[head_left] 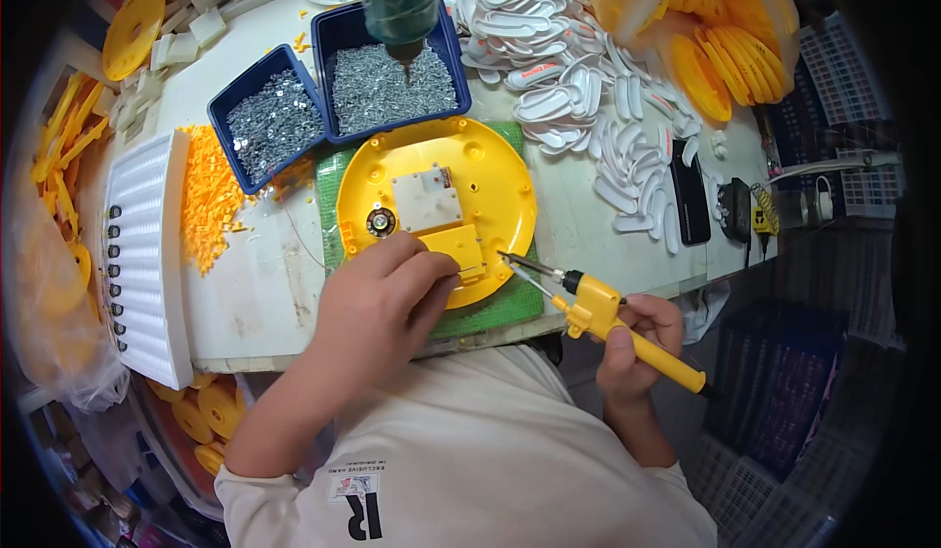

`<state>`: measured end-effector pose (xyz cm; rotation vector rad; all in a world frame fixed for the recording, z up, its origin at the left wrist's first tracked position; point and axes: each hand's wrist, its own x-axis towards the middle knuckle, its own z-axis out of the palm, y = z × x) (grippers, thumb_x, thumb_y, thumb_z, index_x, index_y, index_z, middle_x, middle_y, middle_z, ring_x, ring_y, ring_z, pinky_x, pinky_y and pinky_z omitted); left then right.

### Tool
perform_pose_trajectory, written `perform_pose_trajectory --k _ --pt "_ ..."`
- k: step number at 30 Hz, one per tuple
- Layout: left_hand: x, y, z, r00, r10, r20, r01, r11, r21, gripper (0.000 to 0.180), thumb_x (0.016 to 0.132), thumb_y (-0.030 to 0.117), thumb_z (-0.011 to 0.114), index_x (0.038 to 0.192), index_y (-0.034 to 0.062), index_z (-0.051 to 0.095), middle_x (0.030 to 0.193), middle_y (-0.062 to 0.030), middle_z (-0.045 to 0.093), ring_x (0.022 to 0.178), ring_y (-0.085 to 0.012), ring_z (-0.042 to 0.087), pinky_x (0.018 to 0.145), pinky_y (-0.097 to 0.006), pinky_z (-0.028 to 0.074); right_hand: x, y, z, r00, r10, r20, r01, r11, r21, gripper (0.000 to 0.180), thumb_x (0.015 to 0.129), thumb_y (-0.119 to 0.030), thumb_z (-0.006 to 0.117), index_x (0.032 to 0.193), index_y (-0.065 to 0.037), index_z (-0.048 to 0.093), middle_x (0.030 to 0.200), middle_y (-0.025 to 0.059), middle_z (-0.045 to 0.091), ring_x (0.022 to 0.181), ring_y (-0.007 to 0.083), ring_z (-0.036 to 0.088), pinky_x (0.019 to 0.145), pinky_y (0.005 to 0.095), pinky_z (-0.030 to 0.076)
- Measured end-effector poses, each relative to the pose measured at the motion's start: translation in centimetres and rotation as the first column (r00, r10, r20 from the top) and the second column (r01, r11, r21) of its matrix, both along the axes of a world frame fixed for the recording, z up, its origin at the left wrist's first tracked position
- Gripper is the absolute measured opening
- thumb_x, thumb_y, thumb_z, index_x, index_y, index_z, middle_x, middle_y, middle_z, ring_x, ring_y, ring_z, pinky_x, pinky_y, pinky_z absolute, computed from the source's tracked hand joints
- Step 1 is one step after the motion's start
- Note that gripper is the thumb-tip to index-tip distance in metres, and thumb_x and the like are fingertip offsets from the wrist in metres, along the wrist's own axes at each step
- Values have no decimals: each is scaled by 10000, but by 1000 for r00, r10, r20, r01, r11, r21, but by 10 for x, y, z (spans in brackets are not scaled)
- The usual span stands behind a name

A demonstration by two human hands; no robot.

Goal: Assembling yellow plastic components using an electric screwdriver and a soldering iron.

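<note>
A round yellow plastic housing (505, 171) lies on a green mat (529, 303). Inside it sit a white box-shaped module (426, 198), a small round black-rimmed part (380, 221) and a yellow rectangular block (454, 246). My left hand (384, 283) rests over the housing's lower left, fingers pinched together at the block; what they hold, if anything, is hidden. In my right hand (637, 347) is a yellow soldering gun (598, 308), gripped by its handle. Its dark tip and thin feed tube point left, at the housing's lower right rim.
Two blue bins hold screws (392, 82) and small metal discs (270, 122). A green power screwdriver (400, 4) hangs above. Orange pieces (204, 195) and a white tray (147, 254) lie left; white plastic parts (559, 107), a black phone (690, 195) and bagged yellow discs (725, 68) lie right.
</note>
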<state>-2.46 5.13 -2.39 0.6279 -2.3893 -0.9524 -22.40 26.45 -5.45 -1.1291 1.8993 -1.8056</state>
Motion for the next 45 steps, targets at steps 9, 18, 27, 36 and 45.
perform_pose_trajectory --k 9,18,27,36,45 --pt "-12 8 -22 999 53 0 -52 974 -222 194 791 38 794 936 85 674 950 -77 627 895 -282 611 794 -404 449 2 0 -2 989 86 -119 -87 996 -10 378 896 -124 741 1203 18 571 811 48 631 670 79 553 625 240 488" --pt "-13 9 -22 998 59 11 -54 965 -255 190 791 54 790 930 100 668 946 -48 619 907 -261 603 881 -413 393 1 1 -1 974 55 -218 -52 998 22 360 873 -170 752 1144 11 600 816 75 655 647 116 595 597 271 518" --pt "-14 10 -24 998 69 9 -64 963 -260 188 786 55 791 921 105 670 959 -42 631 921 -253 610 894 -421 378 0 -5 12 884 123 -451 -105 992 65 340 849 -186 764 1091 -12 600 770 101 632 573 209 606 546 323 527" --pt "-16 10 -23 998 66 14 -61 964 -260 173 794 58 787 915 104 672 951 -40 636 935 -248 619 896 -422 379 -5 -16 20 774 174 -609 -204 979 20 335 830 -173 770 1096 -49 610 681 56 586 514 200 574 488 321 480" --pt "-17 10 -26 997 70 23 -61 959 -276 165 806 83 793 916 116 675 951 -27 648 963 -248 631 922 -435 384 -5 -16 16 786 164 -596 -229 973 -35 331 819 -160 776 1090 -63 613 657 42 584 493 192 570 475 318 478"
